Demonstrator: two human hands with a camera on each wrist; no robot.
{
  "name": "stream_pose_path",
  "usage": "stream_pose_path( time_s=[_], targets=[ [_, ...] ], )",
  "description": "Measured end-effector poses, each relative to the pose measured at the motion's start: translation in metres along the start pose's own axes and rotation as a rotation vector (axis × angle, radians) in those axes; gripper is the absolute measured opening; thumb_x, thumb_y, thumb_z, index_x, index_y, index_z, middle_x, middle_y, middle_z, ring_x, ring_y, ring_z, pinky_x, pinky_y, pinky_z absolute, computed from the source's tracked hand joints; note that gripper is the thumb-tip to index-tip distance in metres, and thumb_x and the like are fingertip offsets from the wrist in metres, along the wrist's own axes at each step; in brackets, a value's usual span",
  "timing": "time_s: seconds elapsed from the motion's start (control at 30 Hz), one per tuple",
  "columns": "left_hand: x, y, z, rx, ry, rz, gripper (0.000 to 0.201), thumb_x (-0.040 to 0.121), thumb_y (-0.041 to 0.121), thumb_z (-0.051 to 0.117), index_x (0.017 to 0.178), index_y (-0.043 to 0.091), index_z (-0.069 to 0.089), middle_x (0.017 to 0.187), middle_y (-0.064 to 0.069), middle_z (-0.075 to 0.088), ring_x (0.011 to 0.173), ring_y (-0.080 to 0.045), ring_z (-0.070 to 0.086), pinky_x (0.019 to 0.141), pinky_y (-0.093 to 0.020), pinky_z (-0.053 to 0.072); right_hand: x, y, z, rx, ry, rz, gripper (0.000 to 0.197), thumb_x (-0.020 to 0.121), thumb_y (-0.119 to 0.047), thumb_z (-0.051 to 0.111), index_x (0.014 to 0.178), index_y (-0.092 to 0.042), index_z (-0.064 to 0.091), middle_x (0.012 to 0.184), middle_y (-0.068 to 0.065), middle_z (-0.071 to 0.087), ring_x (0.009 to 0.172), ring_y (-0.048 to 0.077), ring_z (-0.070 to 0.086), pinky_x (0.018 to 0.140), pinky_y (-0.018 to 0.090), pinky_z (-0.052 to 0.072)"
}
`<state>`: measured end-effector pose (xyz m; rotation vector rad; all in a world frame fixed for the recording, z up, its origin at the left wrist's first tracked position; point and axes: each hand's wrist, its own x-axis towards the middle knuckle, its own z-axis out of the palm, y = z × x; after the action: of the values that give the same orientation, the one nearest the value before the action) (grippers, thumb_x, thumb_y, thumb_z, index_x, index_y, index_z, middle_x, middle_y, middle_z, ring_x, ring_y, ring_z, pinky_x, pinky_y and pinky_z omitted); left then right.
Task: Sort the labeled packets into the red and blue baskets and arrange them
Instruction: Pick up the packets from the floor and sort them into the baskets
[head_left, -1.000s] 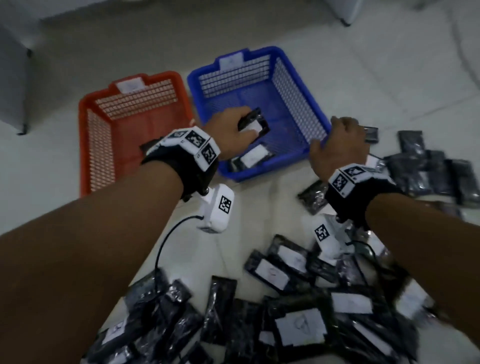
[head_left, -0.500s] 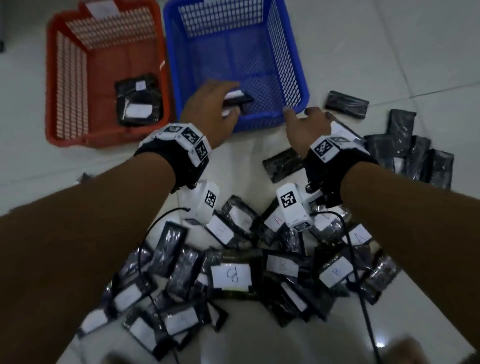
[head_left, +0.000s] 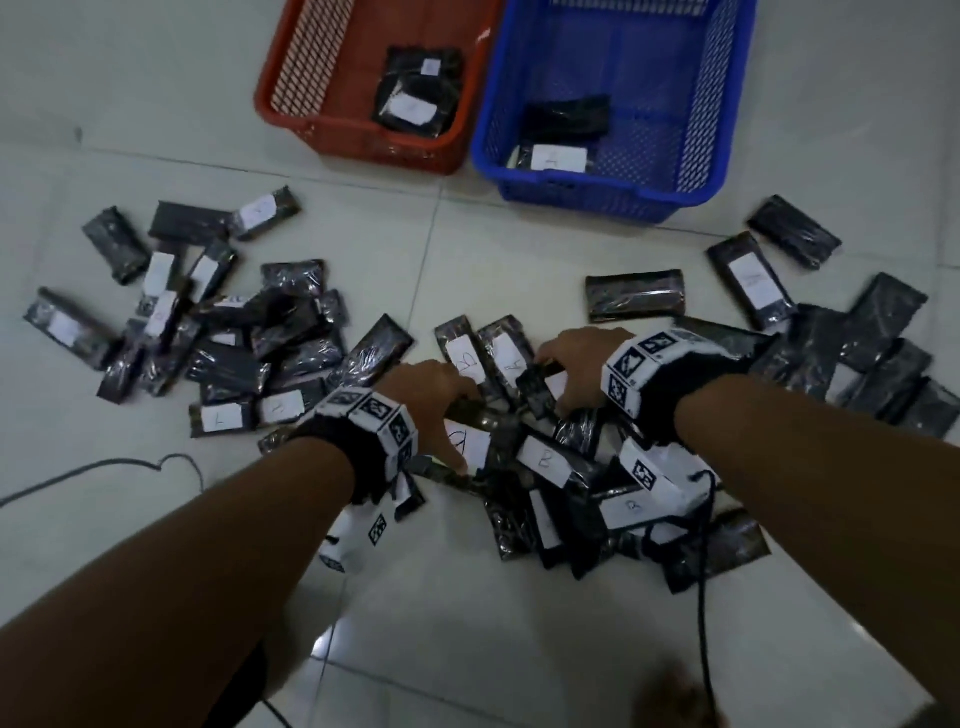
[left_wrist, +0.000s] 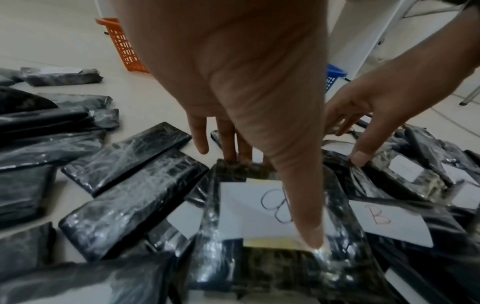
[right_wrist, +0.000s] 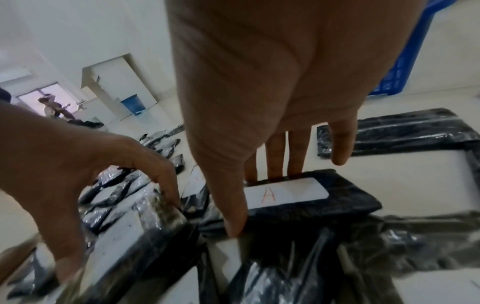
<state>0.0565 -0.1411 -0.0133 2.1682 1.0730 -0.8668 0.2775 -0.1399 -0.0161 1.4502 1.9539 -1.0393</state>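
Note:
Many black packets with white labels lie heaped on the tiled floor. My left hand (head_left: 441, 400) reaches into the middle of the heap. In the left wrist view my left hand (left_wrist: 275, 201) pinches a packet labelled B (left_wrist: 241, 216) lengthwise, thumb at its near end and fingers at its far end. My right hand (head_left: 566, 371) is just to its right. In the right wrist view my right hand (right_wrist: 257, 202) grips a packet labelled A (right_wrist: 298, 193) the same way. The red basket (head_left: 363, 140) and the blue basket (head_left: 597, 195) stand side by side beyond the heap, each with packets inside.
More packets spread to the left (head_left: 234, 358) and to the right (head_left: 857, 353) of my hands. A thin cable (head_left: 104, 465) trails over the floor at the left, and another cable (head_left: 704, 597) hangs from my right wrist. A person stands far off in the right wrist view.
My left hand left its packet in the blue basket and both hands came back to the heap. Each hand now holds a packet there.

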Motion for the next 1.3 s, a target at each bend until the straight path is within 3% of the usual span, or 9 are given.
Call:
stream_pose_path(
  time_s=[0.17, 0.3, 0.47, 0.6, 0.67, 0.83, 1.0, 1.17, 1.3],
  targets=[
    [0.007, 0.013, 0.009, 0.061, 0.046, -0.003, 0.066, 0.064, 0.046, 0.082, 0.118, 0.023, 0.052, 0.114, 0.0, 0.054, 0.108, -0.021, 0.051, 0.081, -0.03, 0.04, 0.002, 0.009, 0.015, -0.091, 0.104, 0.013, 0.056, 0.07, -0.046, 0.078, 0.118, -0.03, 0.055, 0.118, 0.003, 0.049, 0.111, 0.026, 0.053, 0.096, 0.047, 0.036],
    [0.006, 0.013, 0.001, -0.059, 0.156, -0.003, 0.052, 0.074, 0.037, 0.074, 0.121, 0.029, 0.055, 0.111, 0.003, 0.063, 0.103, -0.021, 0.059, 0.076, -0.027, 0.044, -0.007, 0.014, 0.014, 0.014, 0.16, -0.009, 0.03, 0.077, -0.035, 0.072, 0.094, -0.024, 0.05, 0.096, 0.002, 0.058, 0.085, 0.023, 0.059, 0.072, 0.032, 0.045],
    [-0.002, 0.004, -0.032, -0.091, 0.265, 0.044, 0.033, 0.083, 0.046, 0.066, 0.114, 0.037, 0.066, 0.102, 0.007, 0.071, 0.093, -0.019, 0.065, 0.079, -0.036, 0.054, -0.016, 0.02, -0.017, 0.082, 0.314, -0.028, 0.032, 0.087, -0.039, 0.063, 0.111, -0.023, 0.049, 0.102, 0.008, 0.061, 0.087, 0.027, 0.058, 0.069, 0.032, 0.044],
    [0.004, -0.018, -0.083, -0.199, 0.368, -0.001, 0.024, 0.083, 0.044, 0.067, 0.092, 0.022, 0.069, 0.079, 0.005, 0.066, 0.078, -0.019, 0.064, 0.067, -0.028, 0.048, -0.008, 0.018, -0.056, 0.127, 0.586, -0.016, 0.033, 0.092, -0.037, 0.057, 0.121, -0.023, 0.049, 0.113, 0.007, 0.061, 0.099, 0.029, 0.058, 0.073, 0.032, 0.041],
    [0.011, -0.032, -0.118, -0.207, 0.358, -0.039, 0.021, 0.085, 0.033, 0.068, 0.092, 0.014, 0.064, 0.085, 0.0, 0.061, 0.083, -0.021, 0.061, 0.068, -0.027, 0.042, -0.002, 0.015, -0.079, 0.167, 0.72, -0.018, 0.031, 0.094, -0.035, 0.055, 0.122, -0.023, 0.049, 0.118, 0.004, 0.058, 0.101, 0.029, 0.058, 0.075, 0.035, 0.042],
    [0.037, -0.079, -0.2, -0.145, 0.455, -0.049, 0.047, 0.088, 0.032, 0.065, 0.129, 0.012, 0.054, 0.123, -0.012, 0.06, 0.111, -0.031, 0.057, 0.091, -0.034, 0.046, 0.017, 0.018, -0.136, 0.142, 0.855, 0.003, 0.032, 0.097, -0.029, 0.051, 0.127, -0.019, 0.049, 0.126, 0.004, 0.054, 0.106, 0.03, 0.056, 0.082, 0.038, 0.044],
    [0.072, -0.114, -0.253, -0.071, 0.613, -0.082, 0.048, 0.089, 0.022, 0.063, 0.132, 0.005, 0.049, 0.12, -0.021, 0.061, 0.108, -0.035, 0.058, 0.08, -0.03, 0.039, 0.054, 0.027, -0.171, 0.032, 0.839, 0.147, 0.026, 0.096, -0.025, 0.053, 0.121, -0.019, 0.051, 0.12, 0.005, 0.053, 0.102, 0.031, 0.057, 0.085, 0.043, 0.041],
    [0.107, -0.139, -0.274, 0.016, 0.59, -0.1, 0.045, 0.088, 0.028, 0.064, 0.126, 0.007, 0.05, 0.116, -0.016, 0.061, 0.104, -0.033, 0.059, 0.078, -0.032, 0.042, 0.084, 0.032, -0.174, 0.081, 0.69, 0.152, 0.028, 0.094, -0.025, 0.055, 0.122, -0.023, 0.056, 0.122, 0.002, 0.059, 0.11, 0.029, 0.055, 0.095, 0.045, 0.036],
    [0.122, -0.151, -0.293, 0.024, 0.554, -0.049, 0.056, 0.083, 0.032, 0.071, 0.132, 0.017, 0.048, 0.125, -0.007, 0.058, 0.11, -0.03, 0.056, 0.091, -0.041, 0.047, 0.094, 0.036, -0.17, 0.079, 0.674, 0.188, 0.042, 0.094, -0.022, 0.052, 0.135, -0.025, 0.046, 0.129, 0.003, 0.057, 0.117, 0.029, 0.051, 0.097, 0.045, 0.031]
  ],
)
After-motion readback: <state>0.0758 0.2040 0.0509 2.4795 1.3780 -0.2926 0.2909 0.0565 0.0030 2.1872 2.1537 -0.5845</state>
